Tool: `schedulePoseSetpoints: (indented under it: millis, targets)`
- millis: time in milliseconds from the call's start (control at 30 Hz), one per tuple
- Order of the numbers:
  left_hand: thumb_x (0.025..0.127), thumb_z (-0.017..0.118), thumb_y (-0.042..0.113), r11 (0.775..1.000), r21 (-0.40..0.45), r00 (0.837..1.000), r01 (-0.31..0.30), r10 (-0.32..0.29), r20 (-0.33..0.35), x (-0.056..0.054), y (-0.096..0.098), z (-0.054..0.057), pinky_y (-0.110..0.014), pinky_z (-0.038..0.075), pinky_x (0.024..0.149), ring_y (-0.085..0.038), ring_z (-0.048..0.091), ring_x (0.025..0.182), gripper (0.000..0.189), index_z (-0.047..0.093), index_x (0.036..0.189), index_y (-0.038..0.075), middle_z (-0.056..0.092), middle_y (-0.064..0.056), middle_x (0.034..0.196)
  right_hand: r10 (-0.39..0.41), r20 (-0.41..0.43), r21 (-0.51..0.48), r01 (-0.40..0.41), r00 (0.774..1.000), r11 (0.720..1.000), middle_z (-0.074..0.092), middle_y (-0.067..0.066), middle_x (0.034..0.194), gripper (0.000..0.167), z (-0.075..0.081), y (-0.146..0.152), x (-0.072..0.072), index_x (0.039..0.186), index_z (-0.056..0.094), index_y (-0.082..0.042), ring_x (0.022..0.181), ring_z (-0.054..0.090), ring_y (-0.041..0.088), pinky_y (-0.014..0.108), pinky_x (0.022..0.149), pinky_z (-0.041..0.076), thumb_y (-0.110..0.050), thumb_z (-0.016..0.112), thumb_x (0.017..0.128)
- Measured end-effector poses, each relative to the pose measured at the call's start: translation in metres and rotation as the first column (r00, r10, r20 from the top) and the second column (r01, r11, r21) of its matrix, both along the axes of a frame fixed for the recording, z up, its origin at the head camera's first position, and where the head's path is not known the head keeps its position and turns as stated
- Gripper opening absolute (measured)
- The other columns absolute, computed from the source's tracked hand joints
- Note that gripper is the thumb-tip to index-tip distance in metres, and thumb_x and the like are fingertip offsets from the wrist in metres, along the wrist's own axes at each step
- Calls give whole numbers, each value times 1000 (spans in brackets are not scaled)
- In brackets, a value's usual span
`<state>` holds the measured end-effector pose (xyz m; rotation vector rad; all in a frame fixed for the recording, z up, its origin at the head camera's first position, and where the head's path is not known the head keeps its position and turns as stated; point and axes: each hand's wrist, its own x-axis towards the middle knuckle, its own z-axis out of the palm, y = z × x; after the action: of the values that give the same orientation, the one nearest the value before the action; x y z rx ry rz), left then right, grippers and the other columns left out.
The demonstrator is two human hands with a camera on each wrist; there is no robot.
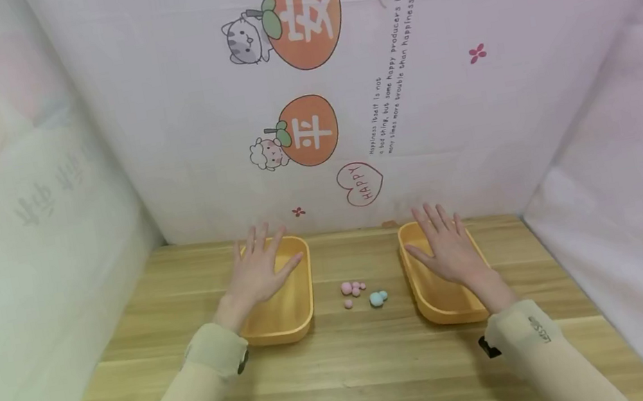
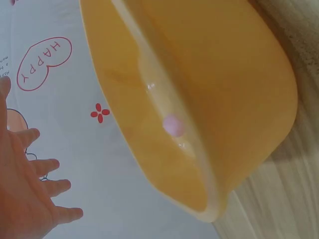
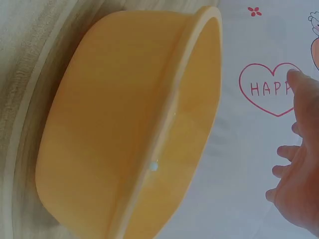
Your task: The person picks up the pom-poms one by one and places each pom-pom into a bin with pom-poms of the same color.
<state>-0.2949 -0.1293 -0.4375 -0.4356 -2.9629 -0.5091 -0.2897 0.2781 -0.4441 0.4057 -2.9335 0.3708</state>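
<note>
My left hand (image 1: pixel 256 274), fingers spread, hovers over the left yellow basin (image 1: pixel 283 338) and holds nothing. Likewise spread and holding nothing, my right hand (image 1: pixel 449 252) is above the right yellow basin (image 1: pixel 450 317). In the left wrist view a pink ball (image 2: pixel 173 125) shows inside the left basin, just past its rim. A small light-blue ball (image 3: pixel 153 166) shows in the right basin in the right wrist view. Between the basins lie several small pink balls (image 1: pixel 346 288) and a light-blue pair (image 1: pixel 376 299), one bigger than the other. My hands hide part of each basin's inside.
The basins stand on a wood-grain table (image 1: pixel 352 392) near its back edge. A white printed cloth (image 1: pixel 419 178) rises behind them, and pale cloth walls (image 1: pixel 636 235) close off both sides.
</note>
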Motion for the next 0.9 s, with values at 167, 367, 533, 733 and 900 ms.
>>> schedulePoseSetpoints:
  millis: [167, 367, 533, 733, 900]
  targets:
    - [109, 42, 73, 1000, -4, 1000, 0, 0, -1, -1, -1, 5, -75, 4, 137, -46, 6, 173, 84, 29, 176, 23, 10, -17, 186, 6, 1, -11, -6, 1000, 1000, 14, 33, 181, 83, -4, -3, 0, 176, 18, -4, 168, 9, 58, 77, 135, 2, -41, 58, 114]
    - [109, 41, 73, 1000, -11, 1000, 12, -12, 4, 0, -2, 3, -74, 3, 137, -46, 6, 173, 85, 28, 176, 23, 10, -17, 186, 26, -11, -20, -26, 1000, 999, 20, 35, 179, 78, -9, -9, 3, 173, 24, 3, 167, 15, 57, 73, 137, 10, -34, 60, 113]
    - [109, 41, 73, 1000, -23, 1000, 9, -9, 6, 1, -1, -2, -75, 5, 137, -47, 10, 173, 85, 29, 176, 23, 12, -17, 186, 62, -23, -88, -63, 998, 994, 26, 38, 176, 76, -16, -19, 6, 169, 28, 9, 164, 24, 58, 71, 135, 24, -29, 62, 113]
    - [108, 45, 72, 1000, 14, 1000, 6, -6, 6, 6, -3, -7, -75, 3, 137, -48, 8, 173, 84, 28, 176, 25, 15, -18, 186, 87, 21, -218, -81, 996, 973, 22, 33, 179, 77, -23, -33, 5, 173, 22, 3, 165, 25, 55, 69, 134, 27, -28, 60, 114]
    - [109, 47, 70, 1000, 22, 1000, -1, 1, 26, 11, -8, -15, -73, 0, 138, -47, 5, 173, 84, 28, 176, 24, 14, -19, 186, 125, 10, -274, -117, 992, 955, 23, 30, 180, 78, -27, -48, 2, 174, 23, 1, 165, 28, 53, 67, 135, 26, -28, 62, 113]
